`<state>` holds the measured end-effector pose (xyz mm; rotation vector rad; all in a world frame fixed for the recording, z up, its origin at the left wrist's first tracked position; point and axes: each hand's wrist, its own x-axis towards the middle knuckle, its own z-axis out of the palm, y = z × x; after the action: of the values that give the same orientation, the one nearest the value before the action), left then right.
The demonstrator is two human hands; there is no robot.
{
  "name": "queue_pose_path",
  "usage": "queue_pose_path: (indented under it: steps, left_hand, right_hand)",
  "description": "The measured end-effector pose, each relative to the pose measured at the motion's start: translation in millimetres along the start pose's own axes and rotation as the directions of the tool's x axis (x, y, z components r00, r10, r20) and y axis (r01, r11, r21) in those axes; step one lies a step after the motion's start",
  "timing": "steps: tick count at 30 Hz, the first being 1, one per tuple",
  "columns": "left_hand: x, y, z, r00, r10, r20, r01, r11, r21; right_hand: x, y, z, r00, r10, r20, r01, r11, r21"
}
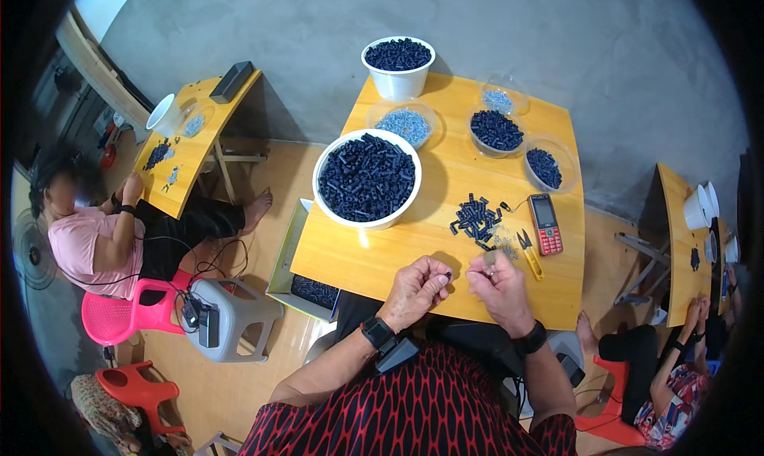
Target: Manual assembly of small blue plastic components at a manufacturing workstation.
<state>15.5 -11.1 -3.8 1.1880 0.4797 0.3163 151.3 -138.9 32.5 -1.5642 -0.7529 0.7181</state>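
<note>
Over the near edge of the yellow wooden table (454,249), my left hand (415,293) pinches a small black part (448,276) between thumb and forefinger. Close to its right, my right hand (501,289) is closed, fingertips together; what it holds, if anything, is too small to make out. One of its fingers wears a tan band (489,258). Just beyond the hands lie a loose pile of short black tube-like pieces (476,220) and a scatter of tiny silvery pieces (504,239). Yellow-handled snips (531,257) rest beside the scatter, near a red keypad phone (546,224).
A big white bucket of black pieces (322,187) stands left, another white bucket (398,83) at the back. Clear tubs (434,114) of silvery or black pieces stand around. A box (280,273) sits on the floor. People work at side tables (191,187), left and right.
</note>
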Motion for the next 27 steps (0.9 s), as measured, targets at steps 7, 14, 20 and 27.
queue_pose_path:
  steps: [7, 14, 20, 27]
  left_hand:
    - [0, 0, -2, 1.000, 0.011, 0.016, -0.011, 1.000, -0.023]
    - [1, -1, -4, 1.000, -0.005, 0.008, 0.005, 0.999, -0.053]
    - [0, -4, -4, 1.000, 0.009, -0.007, -0.009, 1.000, -0.030]
    - [0, -2, -3, 1.000, -0.002, -0.016, 0.002, 1.000, -0.001]
  right_hand:
    - [5, 8, 12, 0.998, -0.025, 0.057, 0.020, 0.996, 0.089]
    - [6, 17, 20, 0.998, -0.040, 0.045, 0.026, 0.959, 0.283]
    - [5, 20, 24, 0.997, 0.035, 0.069, -0.059, 0.923, 0.381]
    - [5, 29, 21, 0.995, 0.052, 0.085, -0.083, 0.902, 0.423]
